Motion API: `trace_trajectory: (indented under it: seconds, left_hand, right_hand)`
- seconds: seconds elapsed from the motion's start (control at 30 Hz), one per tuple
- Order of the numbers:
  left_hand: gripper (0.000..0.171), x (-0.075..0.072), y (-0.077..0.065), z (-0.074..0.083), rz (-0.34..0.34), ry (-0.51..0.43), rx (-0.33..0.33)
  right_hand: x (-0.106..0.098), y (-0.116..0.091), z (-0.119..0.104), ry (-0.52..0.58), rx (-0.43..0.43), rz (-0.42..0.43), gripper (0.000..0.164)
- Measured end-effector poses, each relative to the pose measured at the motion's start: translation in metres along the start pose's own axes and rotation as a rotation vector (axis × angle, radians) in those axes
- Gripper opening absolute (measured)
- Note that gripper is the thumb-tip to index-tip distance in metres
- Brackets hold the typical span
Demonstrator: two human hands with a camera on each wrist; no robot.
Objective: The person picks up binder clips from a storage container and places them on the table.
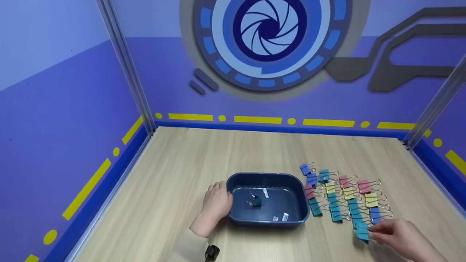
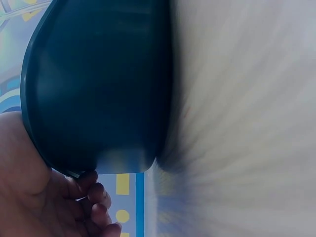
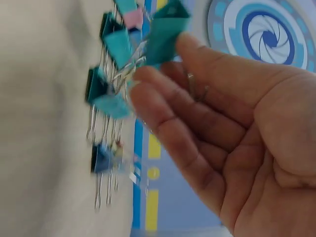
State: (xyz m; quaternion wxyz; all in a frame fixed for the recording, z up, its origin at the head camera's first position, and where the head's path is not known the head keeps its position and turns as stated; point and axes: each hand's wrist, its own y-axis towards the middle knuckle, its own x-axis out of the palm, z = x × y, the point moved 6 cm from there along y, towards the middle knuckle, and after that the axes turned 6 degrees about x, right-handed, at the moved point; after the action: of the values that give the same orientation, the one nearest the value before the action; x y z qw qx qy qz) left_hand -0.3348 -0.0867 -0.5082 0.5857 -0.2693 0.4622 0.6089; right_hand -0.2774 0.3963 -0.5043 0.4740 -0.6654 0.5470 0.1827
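Observation:
A dark blue plastic bin (image 1: 267,225) stands on the wooden table, with a couple of binder clips (image 1: 257,202) lying inside. At its left rim my left hand (image 1: 217,200) grips the edge, fingers curled against the outside in the left wrist view. To the right, my right hand (image 1: 398,233) pinches a teal binder clip (image 1: 362,231) between thumb and fingers, near the front end of the clip rows. In the right wrist view this held clip (image 3: 167,37) appears just above other teal clips (image 3: 108,94).
Rows of binder clips in teal (image 1: 335,207), yellow (image 1: 371,200), pink (image 1: 364,186) and blue (image 1: 375,215) lie right of the bin, wire handles pointing right. Printed panels (image 1: 255,105) wall the table (image 1: 174,163) at the back and sides.

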Motion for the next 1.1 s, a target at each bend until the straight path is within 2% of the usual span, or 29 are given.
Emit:
trace_trajectory:
  seconds: [0.13,0.37,0.53,0.73,0.93,1.1]
  left_hand:
    - [0.028,0.001,0.000,0.000,0.001,0.011,-0.006]
    - [0.026,-0.002,0.000,0.002,0.033,0.058,0.001]
    - [0.027,-0.003,-0.001,0.004,0.023,0.080,0.010]
    - [0.027,-0.006,-0.002,0.005,0.037,0.114,0.024]
    - [0.031,-0.004,-0.002,0.004,-0.010,0.109,0.009]
    - [0.029,-0.004,-0.002,0.005,-0.008,0.111,0.006]
  right_hand:
    - [0.001,0.000,0.020,-0.036,0.073,-0.032,0.029]
    - [0.000,0.004,0.028,-0.128,0.058,-0.014,0.018]
    - [0.000,0.009,0.032,-0.155,0.082,-0.021,0.020]
    - [-0.008,0.017,0.032,-0.217,0.071,0.055,0.020]
    - [-0.011,0.023,0.034,-0.228,0.092,0.078,0.022]
    - [-0.015,0.021,0.033,-0.233,0.099,0.086,0.030]
